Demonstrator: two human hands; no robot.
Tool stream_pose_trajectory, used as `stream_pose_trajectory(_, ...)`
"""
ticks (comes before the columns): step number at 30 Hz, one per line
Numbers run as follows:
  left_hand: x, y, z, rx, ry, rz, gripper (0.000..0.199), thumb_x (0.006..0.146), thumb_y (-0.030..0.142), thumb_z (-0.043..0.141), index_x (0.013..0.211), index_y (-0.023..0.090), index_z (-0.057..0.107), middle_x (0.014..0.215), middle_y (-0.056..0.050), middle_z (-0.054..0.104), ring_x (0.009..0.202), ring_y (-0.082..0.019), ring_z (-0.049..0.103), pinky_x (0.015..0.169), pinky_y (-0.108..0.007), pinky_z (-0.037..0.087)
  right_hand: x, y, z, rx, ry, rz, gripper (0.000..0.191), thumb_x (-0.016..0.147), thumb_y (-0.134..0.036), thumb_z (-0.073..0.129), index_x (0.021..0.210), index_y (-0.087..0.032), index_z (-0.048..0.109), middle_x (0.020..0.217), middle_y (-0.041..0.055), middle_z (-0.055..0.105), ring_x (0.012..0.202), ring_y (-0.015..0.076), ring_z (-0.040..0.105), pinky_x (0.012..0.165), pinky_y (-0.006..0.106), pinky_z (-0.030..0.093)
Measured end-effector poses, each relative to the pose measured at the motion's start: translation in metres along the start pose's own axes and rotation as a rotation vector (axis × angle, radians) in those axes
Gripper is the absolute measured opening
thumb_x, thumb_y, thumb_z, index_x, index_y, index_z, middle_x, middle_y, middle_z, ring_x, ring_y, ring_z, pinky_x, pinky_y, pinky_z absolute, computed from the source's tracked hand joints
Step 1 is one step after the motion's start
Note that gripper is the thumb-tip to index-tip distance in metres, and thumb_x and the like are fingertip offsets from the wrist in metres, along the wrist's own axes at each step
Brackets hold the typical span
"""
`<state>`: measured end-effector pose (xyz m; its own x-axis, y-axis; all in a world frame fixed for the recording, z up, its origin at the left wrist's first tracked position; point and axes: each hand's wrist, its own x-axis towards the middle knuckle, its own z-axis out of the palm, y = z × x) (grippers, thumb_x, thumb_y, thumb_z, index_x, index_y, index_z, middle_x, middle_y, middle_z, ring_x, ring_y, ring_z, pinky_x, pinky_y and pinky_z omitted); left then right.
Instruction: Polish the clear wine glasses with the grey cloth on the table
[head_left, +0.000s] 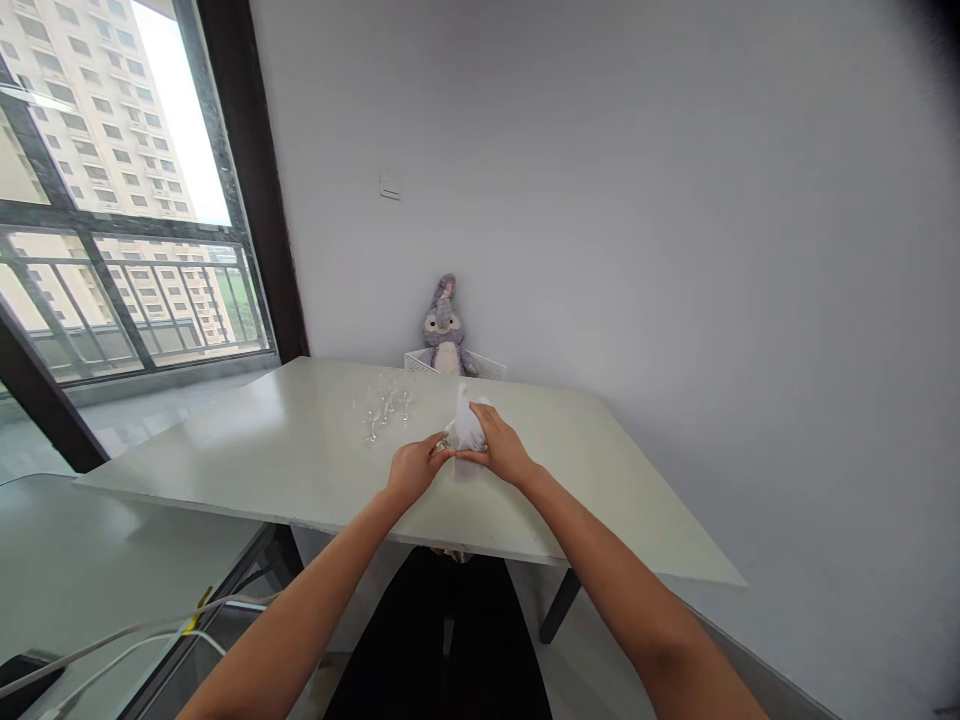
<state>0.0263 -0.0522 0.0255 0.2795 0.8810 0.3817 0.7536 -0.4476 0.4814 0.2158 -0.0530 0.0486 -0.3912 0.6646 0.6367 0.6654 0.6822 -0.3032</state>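
Over the white table [315, 450], both hands meet around a thin white tissue or cloth [466, 425]; which of the two it is I cannot tell. My right hand [504, 447] is closed on it, thumb and fingers wrapped about its right side. My left hand [414, 470] pinches a small clear, shiny piece [444, 444] at the left edge of the white sheet. It looks like part of a glass, though most of it is covered. To the left stand several small clear stemmed glasses [385, 405], apart from my hands.
A grey plush rabbit [445, 330] sits in a white basket [487, 369] beyond the table's far edge, against the wall. At lower left are a second table [97, 560] and white cables [150, 625]. A window [127, 230] fills the left side.
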Motion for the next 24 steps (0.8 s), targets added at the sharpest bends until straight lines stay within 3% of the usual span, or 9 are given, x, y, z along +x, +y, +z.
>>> stream_pose_trajectory(3, -0.005, 0.003, 0.015, -0.198, -0.019, -0.038, 0.042, 0.084, 0.043, 0.036, 0.116, 0.02, 0.051, 0.066, 0.001, 0.063, 0.06, -0.014, 0.057, 0.059, -0.024, 0.04, -0.009, -0.007, 0.024, 0.354, 0.144, 0.243, 0.058, 0.078, -0.048, 0.049, 0.125, -0.017, 0.033, 0.113, 0.0118, 0.052, 0.1, 0.0208, 0.051, 0.085, 0.034, 0.041)
stream_pose_trajectory(6, -0.009, 0.01, 0.032, -0.296, 0.02, -0.02, 0.035, 0.085, 0.03, 0.034, 0.114, 0.02, 0.052, 0.082, -0.003, 0.066, 0.072, -0.016, 0.06, 0.066, -0.027, 0.043, -0.017, -0.017, 0.05, 0.616, 0.263, 0.424, 0.044, 0.087, -0.046, 0.03, 0.117, -0.015, 0.039, 0.099, 0.0097, 0.059, 0.086, 0.0173, 0.057, 0.075, 0.03, 0.045)
stream_pose_trajectory(8, -0.008, 0.014, 0.041, -0.34, 0.088, -0.026, 0.033, 0.084, 0.023, 0.034, 0.109, 0.019, 0.054, 0.095, -0.006, 0.064, 0.084, -0.018, 0.059, 0.072, -0.03, 0.044, -0.021, -0.02, 0.064, 0.612, 0.29, 0.489, 0.043, 0.089, -0.046, 0.024, 0.108, -0.014, 0.045, 0.095, 0.0097, 0.061, 0.084, 0.0174, 0.057, 0.072, 0.029, 0.045)
stream_pose_trajectory(10, -0.006, 0.014, 0.046, -0.371, 0.151, -0.051, 0.031, 0.083, 0.02, 0.034, 0.105, 0.018, 0.055, 0.097, -0.007, 0.063, 0.087, -0.018, 0.058, 0.075, -0.032, 0.044, -0.026, -0.018, 0.071, 0.455, 0.239, 0.51, 0.042, 0.089, -0.044, 0.025, 0.105, -0.014, 0.048, 0.093, 0.0101, 0.061, 0.083, 0.0181, 0.057, 0.072, 0.03, 0.045)
stream_pose_trajectory(14, 0.0, -0.001, 0.044, -0.357, 0.24, -0.11, 0.03, 0.083, 0.02, 0.033, 0.107, 0.015, 0.051, 0.084, -0.005, 0.06, 0.073, -0.016, 0.057, 0.074, -0.034, 0.044, -0.034, -0.002, 0.067, 0.043, 0.008, 0.428, 0.036, 0.084, -0.039, 0.04, 0.107, -0.014, 0.052, 0.103, 0.0137, 0.059, 0.103, 0.0239, 0.05, 0.088, 0.038, 0.036)
stream_pose_trajectory(18, 0.003, -0.018, 0.039, -0.322, 0.314, -0.118, 0.033, 0.085, 0.021, 0.029, 0.113, 0.014, 0.045, 0.079, -0.004, 0.054, 0.072, -0.016, 0.053, 0.075, -0.035, 0.043, -0.035, 0.009, 0.05, -0.14, -0.249, 0.377, 0.072, 0.064, -0.049, 0.063, 0.123, -0.013, 0.042, 0.126, 0.0174, 0.045, 0.122, 0.0326, 0.031, 0.096, 0.048, 0.025)
stream_pose_trajectory(21, 0.001, -0.018, 0.046, -0.314, 0.298, -0.048, 0.033, 0.086, 0.021, 0.03, 0.112, 0.011, 0.047, 0.077, -0.004, 0.052, 0.074, -0.017, 0.053, 0.073, -0.033, 0.043, -0.029, 0.005, 0.04, -0.022, -0.12, 0.451, 0.066, 0.067, -0.052, 0.059, 0.119, -0.014, 0.049, 0.12, 0.0153, 0.05, 0.107, 0.0271, 0.046, 0.089, 0.041, 0.035)
stream_pose_trajectory(24, -0.002, -0.004, 0.06, -0.336, 0.255, 0.036, 0.031, 0.085, 0.02, 0.034, 0.112, 0.012, 0.047, 0.084, -0.005, 0.054, 0.082, -0.017, 0.053, 0.076, -0.031, 0.043, -0.023, -0.003, 0.041, 0.339, 0.031, 0.542, 0.044, 0.07, -0.047, 0.055, 0.101, -0.016, 0.06, 0.096, 0.0084, 0.06, 0.076, 0.0172, 0.055, 0.071, 0.031, 0.044)
